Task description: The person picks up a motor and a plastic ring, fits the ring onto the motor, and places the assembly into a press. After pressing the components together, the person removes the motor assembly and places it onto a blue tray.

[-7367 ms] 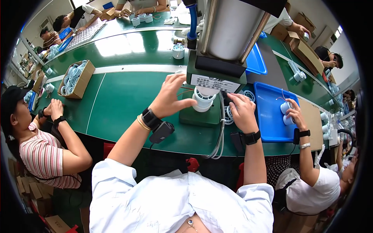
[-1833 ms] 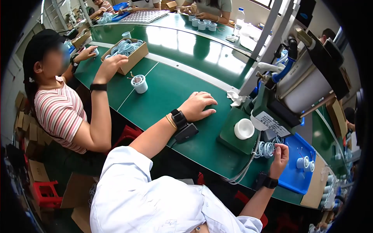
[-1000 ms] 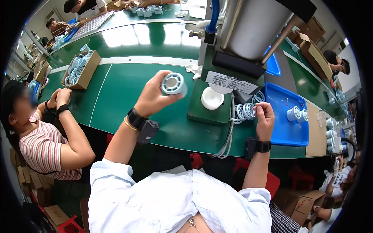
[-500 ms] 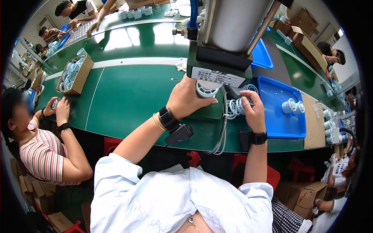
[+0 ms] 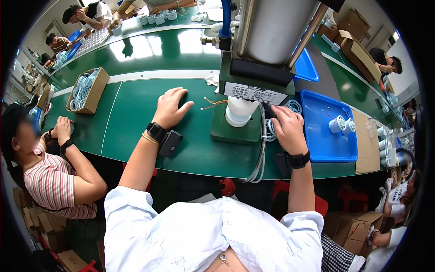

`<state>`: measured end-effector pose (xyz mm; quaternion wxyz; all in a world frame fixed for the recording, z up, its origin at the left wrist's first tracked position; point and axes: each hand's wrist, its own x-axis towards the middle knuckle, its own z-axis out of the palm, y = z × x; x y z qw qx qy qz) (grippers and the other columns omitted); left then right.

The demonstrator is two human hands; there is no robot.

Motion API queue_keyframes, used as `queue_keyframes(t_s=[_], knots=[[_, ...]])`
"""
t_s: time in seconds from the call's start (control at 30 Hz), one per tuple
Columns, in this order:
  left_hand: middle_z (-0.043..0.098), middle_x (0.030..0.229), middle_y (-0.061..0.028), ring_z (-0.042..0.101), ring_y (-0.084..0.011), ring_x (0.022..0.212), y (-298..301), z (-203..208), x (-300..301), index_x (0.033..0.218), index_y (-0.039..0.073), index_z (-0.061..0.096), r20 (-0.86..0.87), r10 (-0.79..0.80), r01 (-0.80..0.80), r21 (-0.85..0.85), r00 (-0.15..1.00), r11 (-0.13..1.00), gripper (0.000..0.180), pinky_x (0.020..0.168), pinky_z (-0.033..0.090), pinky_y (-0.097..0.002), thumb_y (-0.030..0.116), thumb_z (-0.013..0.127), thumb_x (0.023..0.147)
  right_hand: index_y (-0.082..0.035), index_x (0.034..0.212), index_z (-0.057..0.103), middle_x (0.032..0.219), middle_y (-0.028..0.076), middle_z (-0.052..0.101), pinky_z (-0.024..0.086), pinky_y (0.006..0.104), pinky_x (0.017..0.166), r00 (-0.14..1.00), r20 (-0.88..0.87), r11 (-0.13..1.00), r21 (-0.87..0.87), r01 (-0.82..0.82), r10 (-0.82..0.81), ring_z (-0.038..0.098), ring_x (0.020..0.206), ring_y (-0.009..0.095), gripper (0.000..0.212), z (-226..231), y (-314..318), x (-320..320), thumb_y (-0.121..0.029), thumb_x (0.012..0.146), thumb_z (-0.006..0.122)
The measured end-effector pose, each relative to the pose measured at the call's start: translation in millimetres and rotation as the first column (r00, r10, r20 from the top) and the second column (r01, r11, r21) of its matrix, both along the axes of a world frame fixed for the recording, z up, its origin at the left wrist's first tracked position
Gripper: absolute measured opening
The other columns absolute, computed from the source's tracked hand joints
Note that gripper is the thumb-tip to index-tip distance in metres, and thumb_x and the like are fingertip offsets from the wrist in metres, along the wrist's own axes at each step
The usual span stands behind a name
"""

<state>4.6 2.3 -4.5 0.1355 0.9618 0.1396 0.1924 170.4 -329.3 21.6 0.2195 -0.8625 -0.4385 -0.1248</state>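
Observation:
A white cylindrical part [image 5: 239, 112] stands upright under the press head [image 5: 256, 86], on the press's green base [image 5: 235, 135]. Thin coloured wires [image 5: 215, 103] stick out from its left side. My left hand [image 5: 171, 109] is over the green table to the left of the press, fingers stretched and holding nothing. To the right of the press, my right hand [image 5: 288, 129] reaches in beside the press head with its fingers extended. Light blue slotted rings [image 5: 270, 131] lie next to it, partly hidden; whether the fingertips touch anything there is unclear.
A blue tray [image 5: 328, 147] at right holds two white cylinders [image 5: 337, 124] with wires. Grey cables [image 5: 260, 158] run down the table's front. A cardboard box [image 5: 96, 93] of pale blue rings stands at left, near a seated co-worker [image 5: 54, 177]. More people work at the far tables.
My left hand has let go of the part under the press and moved left. My right hand has shifted slightly toward the press, fingers straighter. The co-worker's hands at left have come together.

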Motion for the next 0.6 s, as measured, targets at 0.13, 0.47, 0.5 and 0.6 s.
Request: queue_keyframes(t_s=[0.13,0.47,0.5,0.6], knots=[[0.047,0.135,-0.0113,0.038,-0.0288,0.129,-13,-5,3,0.129,0.009,0.051,-0.056,0.017,-0.011,0.106,0.998,0.994,0.051,0.105,0.029,-0.0491,0.039,0.058,0.088,-0.002,0.113,0.064,0.112,0.017,0.064,0.045,0.0395,0.087,0.961,-0.197,0.965,0.216,-0.149,0.193,0.058,0.107,0.028,0.037,29,25,-10,-0.022,0.082,0.066],[0.048,0.136,-0.0112,0.039,-0.03,0.13,-10,-2,3,0.129,0.01,0.052,-0.042,-0.083,0.086,0.058,0.996,0.995,0.051,0.107,0.026,-0.047,0.036,0.059,0.086,0.001,0.112,0.055,0.108,0.017,0.063,0.047,0.0331,0.085,0.878,-0.425,0.855,0.517,0.037,0.219,0.061,0.099,0.028,0.045,58,48,-19,-0.02,0.075,0.07],[0.048,0.136,-0.0113,0.039,-0.0303,0.129,-7,-1,1,0.129,0.01,0.052,-0.042,-0.069,0.071,0.063,0.997,0.995,0.051,0.107,0.026,-0.0468,0.035,0.06,0.086,0.001,0.112,0.055,0.108,0.017,0.063,0.047,0.0331,0.085,0.884,-0.424,0.854,0.516,0.057,0.197,0.061,0.099,0.028,0.045,56,38,-11,-0.02,0.075,0.07],[0.048,0.135,-0.0112,0.039,-0.0305,0.129,-4,-5,0,0.129,0.01,0.052,-0.055,-0.091,0.095,0.06,0.994,0.994,0.05,0.107,0.026,-0.047,0.035,0.06,0.086,-0.002,0.118,0.05,0.109,0.015,0.061,0.046,0.0356,0.088,0.945,-0.322,0.895,0.406,0.185,-0.049,0.06,0.102,0.03,0.052,46,-16,25,-0.021,0.074,0.071]])
